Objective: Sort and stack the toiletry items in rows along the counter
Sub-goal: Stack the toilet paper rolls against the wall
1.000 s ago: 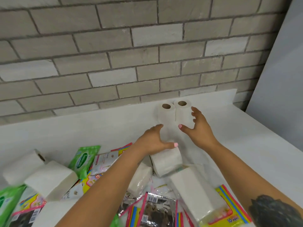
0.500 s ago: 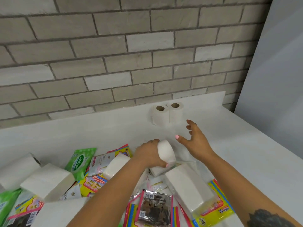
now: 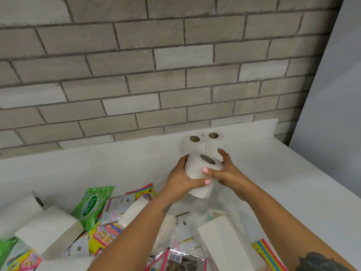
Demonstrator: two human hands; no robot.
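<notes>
A grey brick wall [image 3: 156, 75] fills the upper view, and below it runs a long white surface [image 3: 97, 169]. At the near edge I see a loose heap of toiletry items: white folded tissue packs [image 3: 48, 233], a green Sanicare wipes pouch [image 3: 91, 206] and colourful sachets [image 3: 106, 234]. Two white paper rolls [image 3: 203, 145] stand upright, touching each other, near the wall. Just in front of them I hold a third white toilet roll [image 3: 199, 173], tilted, with its cardboard core showing. My left hand [image 3: 181, 180] wraps its side and my right hand [image 3: 228, 173] cups the other side, the fingers [image 3: 221, 153] of both closed on the roll. I judge it light, soft and easily dented, so it is best gripped gently round the middle, then stood upright beside the pair.
</notes>
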